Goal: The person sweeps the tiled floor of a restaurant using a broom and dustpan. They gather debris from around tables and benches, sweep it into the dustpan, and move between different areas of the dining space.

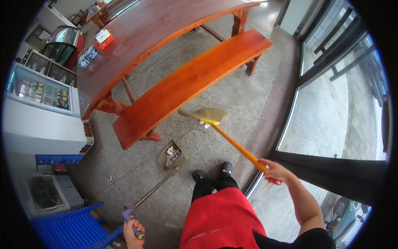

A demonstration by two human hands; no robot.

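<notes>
My right hand (275, 171) grips the orange handle of a broom (238, 144) near its end. The broom's straw bristles (214, 114) fan out on the grey floor beside the bench, partly blurred. Small white scraps (205, 124) lie against its yellow collar. In my left hand (133, 229) is the purple grip of a long-handled dustpan (154, 189). The pan (184, 159) rests on the floor in front of my shoes and contains crumpled whitish litter (172, 156).
A wooden bench (189, 79) stands alongside a long wooden table (136, 34) bearing a red tissue box (104, 39). Glass doors (320, 121) line the right. Stacked blue plastic stools (74, 228), a grey pet carrier (51, 193) and a glass-topped freezer (43, 90) stand left. A white scrap (109, 178) lies on the floor.
</notes>
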